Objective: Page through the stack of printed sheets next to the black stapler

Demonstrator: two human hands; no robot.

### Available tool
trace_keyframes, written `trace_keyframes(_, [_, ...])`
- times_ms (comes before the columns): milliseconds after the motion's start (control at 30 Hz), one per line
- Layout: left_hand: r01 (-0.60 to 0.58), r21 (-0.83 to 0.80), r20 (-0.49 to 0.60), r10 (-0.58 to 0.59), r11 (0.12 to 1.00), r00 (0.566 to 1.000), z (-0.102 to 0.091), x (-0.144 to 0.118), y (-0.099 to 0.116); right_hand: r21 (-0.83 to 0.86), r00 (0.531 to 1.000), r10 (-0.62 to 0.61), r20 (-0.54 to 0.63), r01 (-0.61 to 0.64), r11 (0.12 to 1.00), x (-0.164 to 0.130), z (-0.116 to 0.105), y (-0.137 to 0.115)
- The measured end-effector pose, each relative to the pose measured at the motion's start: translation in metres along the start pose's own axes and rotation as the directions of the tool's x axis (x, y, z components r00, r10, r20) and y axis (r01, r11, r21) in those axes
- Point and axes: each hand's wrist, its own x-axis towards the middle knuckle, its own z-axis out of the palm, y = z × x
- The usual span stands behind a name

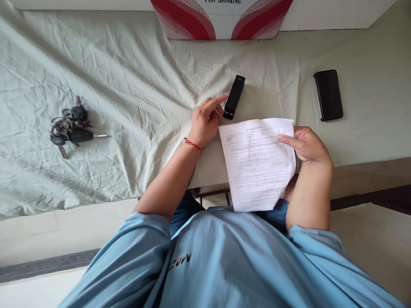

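A printed sheet of paper (257, 167) is in my right hand (310, 143), pinched at its right edge with the thumb on top. The sheet hangs over the table's near edge, above my lap, and its lower right corner is folded or cut off at a slant. My left hand (207, 119), with a red thread at the wrist, rests on the cloth. Its index finger stretches out to the side of a black stapler (234, 97), while the other fingers are partly curled and hold nothing. The stapler lies slightly tilted just beyond the sheet.
A bunch of keys (72, 128) lies at the left on the wrinkled pale tablecloth (128, 85). To the right is a black phone or similar flat case (329, 95). A red and white box (221, 21) stands at the far edge.
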Motion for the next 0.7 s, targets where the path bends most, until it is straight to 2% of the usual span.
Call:
trace_keyframes(67, [0.046,-0.051,-0.042,-0.049,0.998,0.998,0.0,0.001,0.001,0.027,0.998,-0.059,-0.024,0.06,0.998,-0.004,0.0,-0.003])
trace_keyframes(167, [0.111,-0.155,-0.092,-0.127,0.982,0.988,0.001,0.001,0.001,0.09,0.967,-0.196,-0.162,0.213,0.973,0.003,0.008,-0.003])
trace_keyframes(233, [0.162,-0.212,-0.085,-0.183,0.964,0.979,0.002,0.002,0.003,0.083,0.939,-0.255,-0.233,0.28,0.956,0.015,0.014,-0.001])
trace_keyframes(300, [0.199,-0.247,-0.04,-0.215,0.949,0.976,0.0,0.002,0.006,0.057,0.926,-0.277,-0.256,0.301,0.952,0.027,0.018,0.003])
trace_keyframes(400, [0.205,-0.266,0.035,-0.203,0.942,0.979,-0.004,0.0,0.012,0.048,0.916,-0.288,-0.277,0.313,0.949,0.043,0.019,0.008])
trace_keyframes(533, [0.132,-0.247,0.125,-0.104,0.96,0.987,-0.009,-0.001,0.016,0.061,0.883,-0.331,-0.332,0.37,0.927,0.054,0.017,0.012])
trace_keyframes(600, [0.106,-0.249,0.128,-0.076,0.963,0.989,-0.01,0.0,0.013,0.08,0.872,-0.342,-0.351,0.392,0.917,0.057,0.019,0.013])
trace_keyframes(700, [0.101,-0.313,0.064,-0.085,0.944,0.994,-0.007,0.003,0.003,0.114,0.875,-0.339,-0.347,0.398,0.91,0.058,0.021,0.013])
